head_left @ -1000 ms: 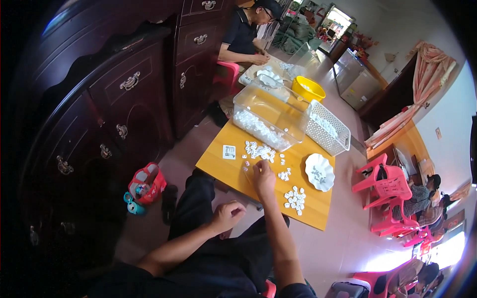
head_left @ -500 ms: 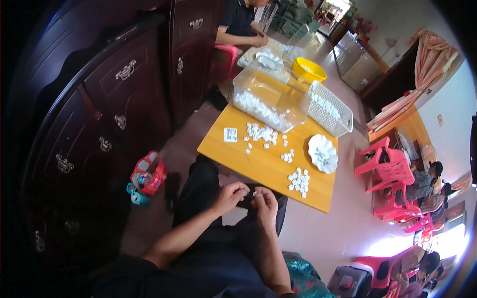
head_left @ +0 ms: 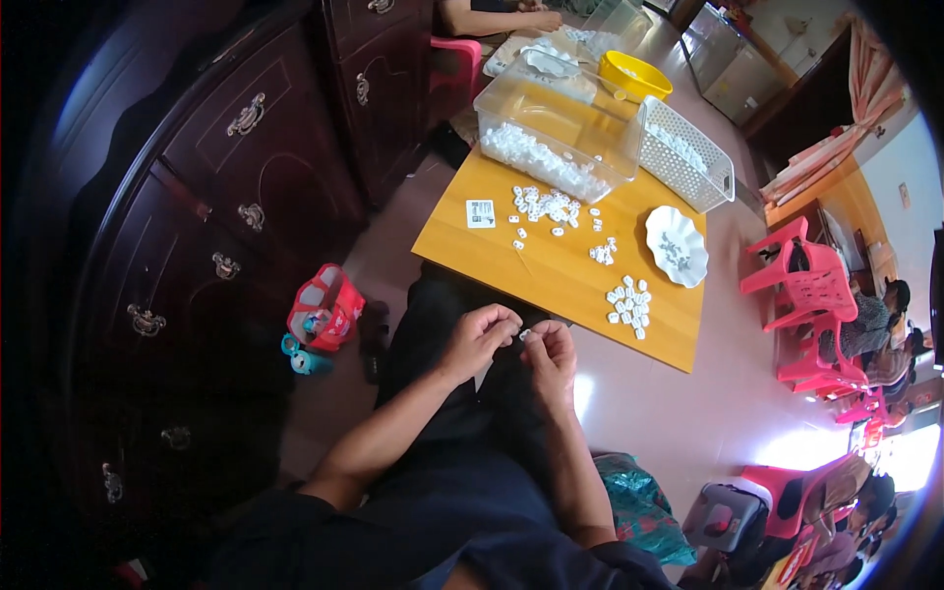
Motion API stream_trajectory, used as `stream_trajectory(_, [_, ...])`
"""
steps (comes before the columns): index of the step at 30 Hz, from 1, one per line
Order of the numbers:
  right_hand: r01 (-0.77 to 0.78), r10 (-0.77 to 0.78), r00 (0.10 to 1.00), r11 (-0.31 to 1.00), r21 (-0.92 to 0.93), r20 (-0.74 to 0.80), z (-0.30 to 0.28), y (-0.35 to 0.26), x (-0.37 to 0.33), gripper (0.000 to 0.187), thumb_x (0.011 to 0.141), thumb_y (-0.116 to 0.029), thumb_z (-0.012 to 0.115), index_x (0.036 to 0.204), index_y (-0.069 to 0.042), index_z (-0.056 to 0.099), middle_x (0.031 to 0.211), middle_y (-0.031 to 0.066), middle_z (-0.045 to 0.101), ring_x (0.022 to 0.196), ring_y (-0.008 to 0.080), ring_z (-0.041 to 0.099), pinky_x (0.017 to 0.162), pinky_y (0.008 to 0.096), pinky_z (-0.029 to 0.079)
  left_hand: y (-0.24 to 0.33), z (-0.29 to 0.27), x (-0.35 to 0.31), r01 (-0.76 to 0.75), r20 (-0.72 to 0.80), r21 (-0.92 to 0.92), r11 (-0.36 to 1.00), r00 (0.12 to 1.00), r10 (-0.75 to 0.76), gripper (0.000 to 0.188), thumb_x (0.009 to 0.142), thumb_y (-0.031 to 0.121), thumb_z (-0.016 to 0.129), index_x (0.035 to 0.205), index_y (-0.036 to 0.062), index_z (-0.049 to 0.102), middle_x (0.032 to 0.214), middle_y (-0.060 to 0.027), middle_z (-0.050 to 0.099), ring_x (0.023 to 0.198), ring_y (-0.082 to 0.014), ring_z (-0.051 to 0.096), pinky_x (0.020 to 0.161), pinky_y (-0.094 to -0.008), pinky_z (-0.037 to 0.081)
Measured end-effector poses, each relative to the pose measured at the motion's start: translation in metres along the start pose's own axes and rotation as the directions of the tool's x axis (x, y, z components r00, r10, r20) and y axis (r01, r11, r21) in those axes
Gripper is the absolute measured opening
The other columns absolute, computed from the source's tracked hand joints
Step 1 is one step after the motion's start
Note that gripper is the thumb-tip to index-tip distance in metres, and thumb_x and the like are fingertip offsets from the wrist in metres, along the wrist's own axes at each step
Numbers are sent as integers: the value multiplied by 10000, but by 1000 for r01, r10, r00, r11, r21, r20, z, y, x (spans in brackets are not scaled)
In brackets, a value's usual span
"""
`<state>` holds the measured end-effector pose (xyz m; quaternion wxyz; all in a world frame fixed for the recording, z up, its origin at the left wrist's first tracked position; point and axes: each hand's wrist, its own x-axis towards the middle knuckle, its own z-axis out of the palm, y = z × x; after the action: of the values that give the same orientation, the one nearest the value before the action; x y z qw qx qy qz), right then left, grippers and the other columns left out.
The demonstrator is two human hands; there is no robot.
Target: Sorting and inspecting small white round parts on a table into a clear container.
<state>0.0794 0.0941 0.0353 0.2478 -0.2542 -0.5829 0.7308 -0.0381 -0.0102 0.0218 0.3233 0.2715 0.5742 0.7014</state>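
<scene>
Over my lap, just off the table's near edge, my left hand (head_left: 479, 341) and my right hand (head_left: 553, 362) meet with fingers pinched. A small white plastic piece (head_left: 524, 335) shows at the right fingertips, with the left fingertips close beside it. Whether the left fingers hold anything is too small to make out. On the yellow wooden table (head_left: 551, 280) lie loose white pieces: a large pile (head_left: 547, 205), a smaller cluster (head_left: 603, 253) and a spread group (head_left: 629, 306) near the right corner. A white scalloped dish (head_left: 693, 265) holds small grey bits.
Behind the piles stand a clear plastic bin (head_left: 551, 118) of white pieces, a white perforated basket (head_left: 715, 187) and a yellow basin (head_left: 615, 69). A co-worker's arm (head_left: 487, 22) is at the far end. Dark drawers (head_left: 236, 187) line the left; a red bag (head_left: 339, 305) sits below.
My view has tilted down, so the table sits higher and further right in the picture. Both hands remain over my lap, and their fingertips have come closer together around the small piece.
</scene>
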Motion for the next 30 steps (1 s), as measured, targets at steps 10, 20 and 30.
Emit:
stream_trajectory(10, [47, -47, 999, 999, -1, -4, 4, 3, 0, 73, 979, -47, 625, 1025, -58, 569, 883, -14, 589, 731, 62, 553, 649, 198, 462, 5, 1, -1, -17, -6, 89, 996, 1000, 17, 129, 973, 112, 612, 983, 6, 686, 823, -19, 677, 701, -79, 601, 647, -237, 499])
stream_trajectory(20, [114, -117, 991, 993, -43, -69, -4, 7, -3, 51, 959, -11, 625, 968, -43, 587, 817, -22, 584, 699, 52, 536, 630, 193, 448, 8, 17, -1, -43, -32, 275, 960, 998, 53, 121, 957, 108, 637, 957, -2, 686, 796, -11, 675, 674, -70, 588, 625, -228, 491])
stream_trajectory(30, [137, -103, 968, 981, 137, -229, -32, -6, 15, 78, 956, -19, 645, 999, -48, 587, 844, -7, 605, 690, 56, 547, 623, 192, 461, 20, 27, 83, -157, 51, 184, 970, 987, 151, 121, 960, 75, 629, 983, -27, 691, 748, -2, 649, 655, -67, 581, 608, -221, 464])
